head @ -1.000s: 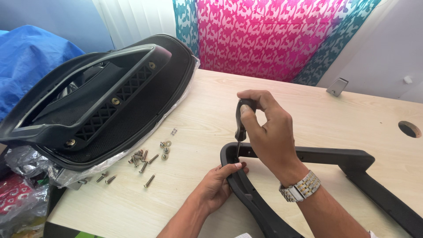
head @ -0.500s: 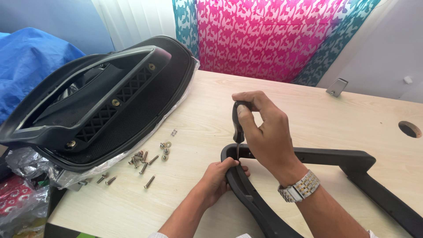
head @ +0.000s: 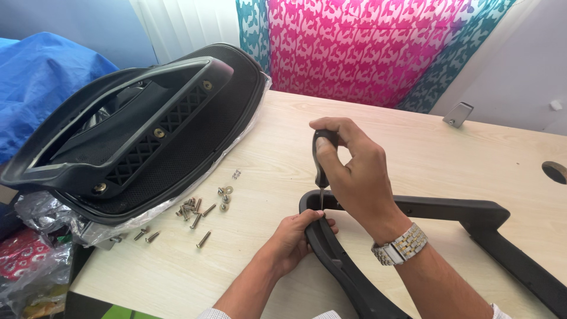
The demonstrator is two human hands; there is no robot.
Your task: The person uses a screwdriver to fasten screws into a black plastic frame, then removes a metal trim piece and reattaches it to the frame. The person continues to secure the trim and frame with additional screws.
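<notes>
A black plastic chair armrest frame (head: 449,208) lies flat on the wooden table (head: 413,142). My right hand (head: 354,171) is wrapped around a black-handled screwdriver (head: 321,162), held upright with its tip down in the frame's rounded left corner. My left hand (head: 292,239) grips that same corner from below, fingers curled over its edge. A metal wristwatch (head: 400,245) sits on my right wrist. Left of my hands, several loose screws and washers (head: 198,210) are scattered on the table.
A black chair seat part (head: 136,130) with mesh rests upside down on clear plastic wrap at the table's left end. Behind it are a blue cover (head: 35,82) and a pink-and-teal curtain (head: 366,47). A cable hole (head: 555,171) is at the table's right edge.
My right hand with the screwdriver has shifted slightly and the handle has turned in my fingers. My left hand has closed more firmly over the frame's corner.
</notes>
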